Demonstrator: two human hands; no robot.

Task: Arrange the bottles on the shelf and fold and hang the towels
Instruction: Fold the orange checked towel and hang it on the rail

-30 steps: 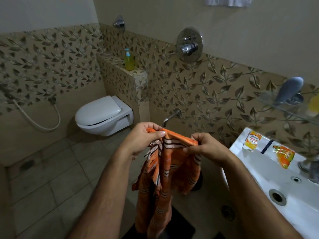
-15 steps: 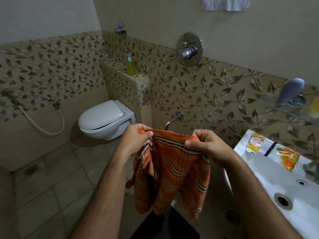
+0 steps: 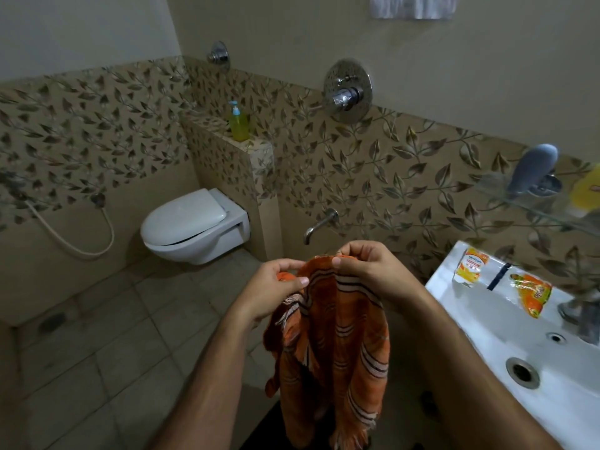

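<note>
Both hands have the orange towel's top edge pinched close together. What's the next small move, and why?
Probably pinch both corners in the right hand and run the left hand down to square the fold: the orange striped towel hangs bunched and uneven, fringe dangling, not yet tidy enough to hang.

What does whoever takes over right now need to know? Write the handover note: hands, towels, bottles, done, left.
Left hand: shut on the orange striped towel, pinching its top edge.
Right hand: shut on the same edge, close beside the left; the towel hangs down bunched, in front of the body.
White towel: hanging high on the wall.
Green pump bottle: upright on the tiled ledge above the toilet.
Glass shelf: carries a grey bottle and something yellow, cut off by the frame.
Sink: two sachets on its rim.
Done: seemingly the white towel.
Left: fold and hang the orange towel, probably move the pump bottle to the shelf.
</note>
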